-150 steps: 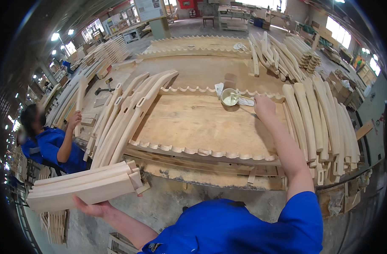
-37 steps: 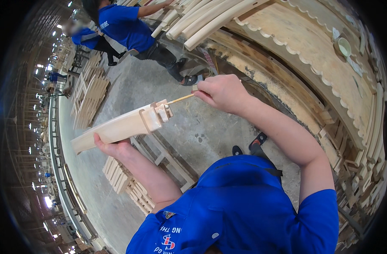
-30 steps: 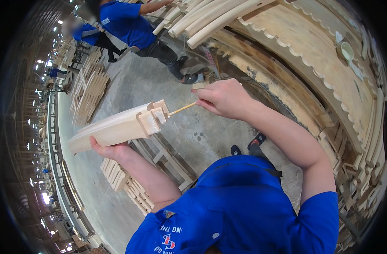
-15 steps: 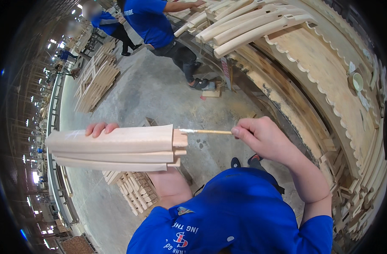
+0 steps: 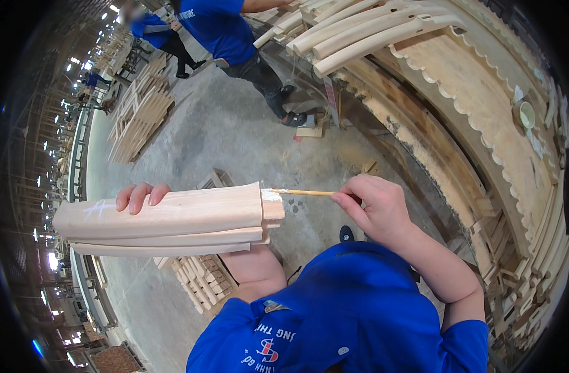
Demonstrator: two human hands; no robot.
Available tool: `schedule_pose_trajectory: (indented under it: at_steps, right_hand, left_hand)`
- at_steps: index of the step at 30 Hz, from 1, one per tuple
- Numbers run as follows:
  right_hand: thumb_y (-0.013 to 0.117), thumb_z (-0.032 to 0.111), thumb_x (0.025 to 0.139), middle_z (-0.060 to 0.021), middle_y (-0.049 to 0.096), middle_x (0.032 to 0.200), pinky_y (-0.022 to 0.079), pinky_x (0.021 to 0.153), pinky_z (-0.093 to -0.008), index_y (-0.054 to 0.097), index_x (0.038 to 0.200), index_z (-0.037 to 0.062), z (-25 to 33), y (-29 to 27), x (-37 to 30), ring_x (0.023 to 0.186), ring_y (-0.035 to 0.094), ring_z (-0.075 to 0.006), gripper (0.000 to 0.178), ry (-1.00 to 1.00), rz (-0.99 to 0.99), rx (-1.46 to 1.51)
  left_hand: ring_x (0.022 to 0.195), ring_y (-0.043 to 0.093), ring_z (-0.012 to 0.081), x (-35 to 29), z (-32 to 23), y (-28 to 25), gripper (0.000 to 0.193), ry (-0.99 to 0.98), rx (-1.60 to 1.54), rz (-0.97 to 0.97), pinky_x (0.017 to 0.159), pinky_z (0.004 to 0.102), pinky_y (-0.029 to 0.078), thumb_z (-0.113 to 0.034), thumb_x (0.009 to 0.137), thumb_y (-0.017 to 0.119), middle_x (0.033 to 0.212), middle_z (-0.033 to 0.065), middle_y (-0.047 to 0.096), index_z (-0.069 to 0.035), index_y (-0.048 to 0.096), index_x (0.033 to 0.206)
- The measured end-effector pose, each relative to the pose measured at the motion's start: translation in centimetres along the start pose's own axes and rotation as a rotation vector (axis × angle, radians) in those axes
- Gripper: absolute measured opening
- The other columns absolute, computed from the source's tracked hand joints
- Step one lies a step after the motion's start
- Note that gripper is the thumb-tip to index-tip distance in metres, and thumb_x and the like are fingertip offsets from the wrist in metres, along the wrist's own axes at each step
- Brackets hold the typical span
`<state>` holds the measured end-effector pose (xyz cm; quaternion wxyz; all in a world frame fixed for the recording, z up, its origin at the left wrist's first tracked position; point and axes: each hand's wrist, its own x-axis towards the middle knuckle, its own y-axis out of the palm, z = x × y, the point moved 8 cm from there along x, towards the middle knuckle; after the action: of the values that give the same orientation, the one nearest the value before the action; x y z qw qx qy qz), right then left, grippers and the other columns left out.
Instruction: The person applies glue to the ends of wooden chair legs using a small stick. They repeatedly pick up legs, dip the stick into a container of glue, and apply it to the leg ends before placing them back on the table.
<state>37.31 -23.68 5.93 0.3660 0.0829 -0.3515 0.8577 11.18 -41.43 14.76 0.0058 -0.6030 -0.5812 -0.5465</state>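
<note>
My left hand (image 5: 142,198) grips a stack of several pale wooden slats (image 5: 166,214) from beneath, its fingertips curled over the far edge. Tenons stick out of the slats' right ends. White paste, like glue, coats the top tenon (image 5: 270,196). Between the thumb and fingers of my right hand (image 5: 373,202) is a thin wooden stick (image 5: 309,193), held level. Its white-coated tip touches the top tenon. The palm of my left hand is hidden under the slats.
On the right stands a long workbench (image 5: 458,124) with a scalloped edge, bearing curved wooden rails (image 5: 384,46) and a small bowl (image 5: 524,115). A co-worker (image 5: 222,37) stands beside it. Wood pieces (image 5: 200,280) are stacked below my left arm; frames (image 5: 144,115) lie at the upper left.
White paste now covers the far side of the top tenon, which was mostly bare. The slats have shifted slightly left, and the stick tip has moved onto the tenon.
</note>
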Motion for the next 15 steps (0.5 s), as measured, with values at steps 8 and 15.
schedule_pose_trajectory:
  at_steps: [8,15]
  right_hand:
    - [0.067,0.019,0.080,-0.0074,0.055,0.063,0.043,0.051,-0.0325,0.060,0.073,0.0055,-1.6,0.5,-0.9,0.056,0.055,-0.0231,0.017,0.081,0.205,0.216]
    - [0.066,0.020,0.082,-0.0083,0.056,0.061,0.042,0.051,-0.0308,0.064,0.078,0.0047,-4.7,0.4,-3.0,0.053,0.054,-0.0182,0.016,0.389,0.354,0.377]
  left_hand:
    - [0.099,0.043,0.0217,-0.1,0.4,-1.2,0.045,-0.010,0.016,-0.031,0.094,0.0321,0.031,-0.029,0.071,0.075,0.102,0.0047,0.054,-0.017,0.053,0.108]
    - [0.101,0.042,0.0217,0.5,0.4,-0.5,0.043,0.001,0.065,0.038,0.095,0.0313,0.031,-0.031,0.073,0.073,0.105,0.0034,0.054,-0.020,0.053,0.110]
